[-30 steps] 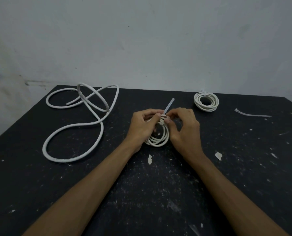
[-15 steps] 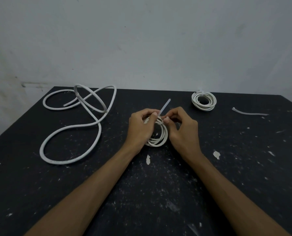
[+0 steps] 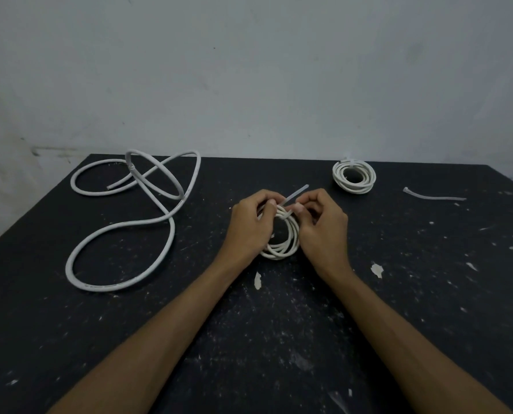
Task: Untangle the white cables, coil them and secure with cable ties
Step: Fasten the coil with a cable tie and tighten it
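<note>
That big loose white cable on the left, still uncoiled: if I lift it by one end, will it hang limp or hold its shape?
Probably holds some shape: the loose cable has a loop standing up off the table unsupported, so it looks fairly stiff. It is thicker than the tied coil, so likely springier when wound. Expect it to drag and swing rather than drape.

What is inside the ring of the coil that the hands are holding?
Inside the coil, only the bare black table shows. The left hand and right hand cover its sides. A cable tie sticks up from its far edge.
</note>
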